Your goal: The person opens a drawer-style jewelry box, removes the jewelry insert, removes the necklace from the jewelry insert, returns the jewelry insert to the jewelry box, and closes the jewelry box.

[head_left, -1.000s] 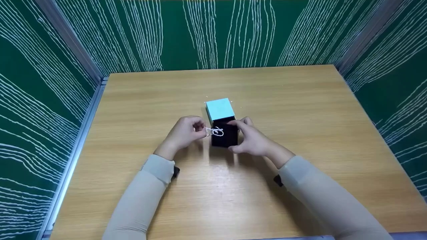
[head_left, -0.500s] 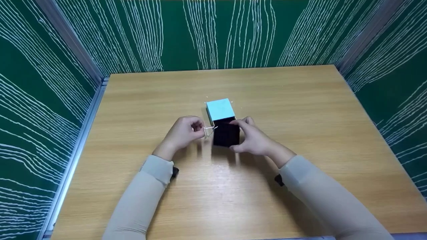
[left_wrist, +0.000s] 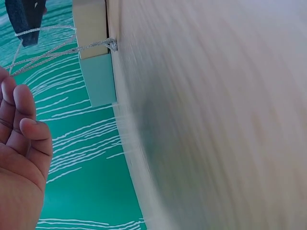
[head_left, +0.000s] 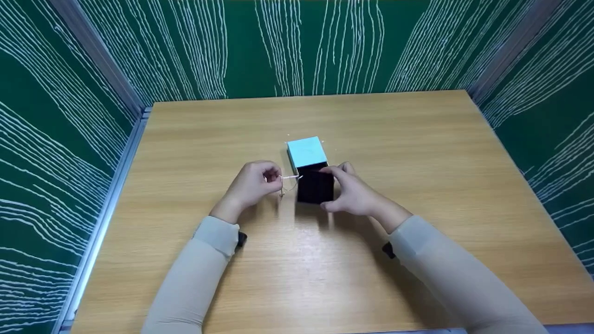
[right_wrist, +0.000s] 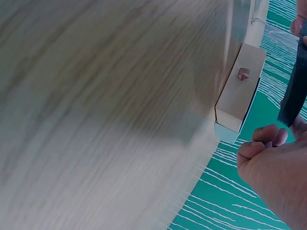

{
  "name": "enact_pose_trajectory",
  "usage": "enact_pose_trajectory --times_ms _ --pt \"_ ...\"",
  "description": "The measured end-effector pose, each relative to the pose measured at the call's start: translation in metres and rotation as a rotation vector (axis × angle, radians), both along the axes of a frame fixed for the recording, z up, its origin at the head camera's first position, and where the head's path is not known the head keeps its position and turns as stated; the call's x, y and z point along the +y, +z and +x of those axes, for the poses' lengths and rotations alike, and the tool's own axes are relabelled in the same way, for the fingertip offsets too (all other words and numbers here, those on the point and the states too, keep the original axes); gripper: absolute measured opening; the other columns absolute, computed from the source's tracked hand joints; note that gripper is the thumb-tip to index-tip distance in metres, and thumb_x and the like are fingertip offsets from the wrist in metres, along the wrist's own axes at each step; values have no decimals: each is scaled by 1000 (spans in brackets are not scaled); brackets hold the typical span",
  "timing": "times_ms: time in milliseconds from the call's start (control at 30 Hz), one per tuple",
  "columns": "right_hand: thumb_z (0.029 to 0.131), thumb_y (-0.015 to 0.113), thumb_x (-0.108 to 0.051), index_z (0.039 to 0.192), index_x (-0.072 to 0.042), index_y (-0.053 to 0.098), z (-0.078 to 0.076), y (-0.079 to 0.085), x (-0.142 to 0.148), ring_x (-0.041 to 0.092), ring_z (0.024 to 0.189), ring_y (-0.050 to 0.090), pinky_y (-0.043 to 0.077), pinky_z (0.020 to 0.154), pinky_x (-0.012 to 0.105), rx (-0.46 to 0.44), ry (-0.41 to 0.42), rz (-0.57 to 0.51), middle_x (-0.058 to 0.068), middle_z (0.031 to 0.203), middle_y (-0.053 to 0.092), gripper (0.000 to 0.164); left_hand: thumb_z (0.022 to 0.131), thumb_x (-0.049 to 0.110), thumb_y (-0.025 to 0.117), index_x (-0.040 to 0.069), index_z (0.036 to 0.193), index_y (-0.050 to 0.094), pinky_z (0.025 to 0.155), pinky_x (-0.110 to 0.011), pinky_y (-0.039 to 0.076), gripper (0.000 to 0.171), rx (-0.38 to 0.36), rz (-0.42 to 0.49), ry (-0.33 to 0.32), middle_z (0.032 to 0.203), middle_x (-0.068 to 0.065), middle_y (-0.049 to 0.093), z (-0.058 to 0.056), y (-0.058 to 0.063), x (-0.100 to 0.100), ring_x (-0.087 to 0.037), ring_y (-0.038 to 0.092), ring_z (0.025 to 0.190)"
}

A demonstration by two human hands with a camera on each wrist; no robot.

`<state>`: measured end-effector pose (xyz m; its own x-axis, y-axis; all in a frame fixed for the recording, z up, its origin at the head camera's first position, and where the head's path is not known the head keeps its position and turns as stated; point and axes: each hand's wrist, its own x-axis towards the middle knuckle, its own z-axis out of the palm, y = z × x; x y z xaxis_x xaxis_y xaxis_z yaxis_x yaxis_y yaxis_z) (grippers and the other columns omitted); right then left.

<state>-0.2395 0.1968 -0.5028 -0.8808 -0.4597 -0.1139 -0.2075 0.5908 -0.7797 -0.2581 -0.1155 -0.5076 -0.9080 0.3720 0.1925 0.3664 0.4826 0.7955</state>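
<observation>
In the head view my left hand (head_left: 255, 183) pinches a thin silvery braided cord (head_left: 290, 176) stretched to the left edge of a black foam pad (head_left: 315, 188). A loose end hangs below my fingertips. My right hand (head_left: 355, 192) grips the pad by its right side, thumb at the near edge and fingers at the far edge. Just beyond the pad stands a small light-blue box (head_left: 307, 152); its cream side (right_wrist: 242, 88) has a small hole in the right wrist view. Several cord strands (left_wrist: 62, 50) run between hand, pad and box side in the left wrist view.
The hands work over the middle of a wooden table (head_left: 417, 139). Tiny white specks lie around the box. Green panels (head_left: 250, 51) with white streaks enclose the back and both sides, with metal posts (head_left: 106, 55) at the corners.
The cord's loop has slid leftward off the top of the black foam pad. My left hand has drawn slightly left with it; the pad has shifted a little right with my right hand.
</observation>
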Motion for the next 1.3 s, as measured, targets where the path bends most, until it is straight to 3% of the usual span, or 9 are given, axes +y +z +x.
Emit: enact_pose_trajectory --times_ms 400,833,1133,1300 --pt "85 94 -19 171 -14 44 -2 0 2 37 121 46 44 108 49 -8 -11 6 12 130 36 100 94 8 70 7 94 78 75 -24 49 8 2 -18 14 87 1 67 2 3 -8 -14 60 84" --pt "84 92 -19 171 -13 44 -1 2 0 36 120 46 45 109 49 -7 -16 32 11 129 37 100 97 10 73 11 95 77 80 -27 51 5 11 -6 67 91 -1 71 4 7 -21 -16 62 87" --pt "85 92 -19 172 -13 42 -3 0 1 30 108 45 45 102 46 -22 -11 36 12 130 36 100 97 10 72 10 97 77 79 -28 51 6 -9 -2 104 93 -2 72 6 12 -30 -18 62 88" --pt "84 93 -18 172 -13 43 -2 -1 1 33 113 46 45 106 48 -23 -19 24 12 129 36 101 97 9 72 11 95 77 78 -27 51 5 -6 3 105 91 -1 72 6 10 -32 -17 62 87"
